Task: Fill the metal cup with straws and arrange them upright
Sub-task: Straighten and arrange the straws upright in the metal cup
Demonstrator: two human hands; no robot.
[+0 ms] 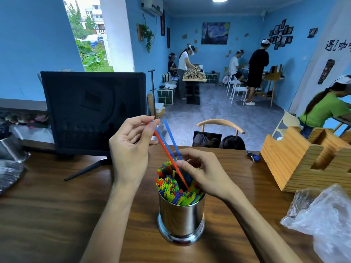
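Left hand (pixel 131 149): raised above the table, thumb and fingertips pinched together on the upper ends of an orange straw (pixel 167 154) and a blue straw (pixel 163 141), both slanting down toward 5 o'clock into the cup.

Right hand (pixel 201 171): just above the cup's rim at its 2 o'clock side, fingers curled, thumb and forefinger pinching a second blue straw (pixel 171 135) low on its length; its top leans toward 11 o'clock. The hand also touches the orange straw where it crosses.

Metal cup (pixel 181 219): upright on the wooden table (pixel 57 215), centre front, packed with a bundle of straws (pixel 171 186) in green, yellow, blue and orange, most upright, some fanned out at the rim.

Black monitor (pixel 93 111): at 10 o'clock behind the left hand, on a splayed stand.

Second metal cup (pixel 11 147): at 9 o'clock by the table's edge, partly cut off.

Wooden organiser (pixel 303 158): at 3 o'clock, well apart from the cup.

Crumpled clear plastic bag (pixel 322 221): at 4 o'clock.

Blue keys (pixel 253 156): at 2 o'clock, near the organiser.

Wooden chair (pixel 220 124): beyond the table's far edge at 1 o'clock.

People (pixel 256 71): working at tables in the blue room beyond.
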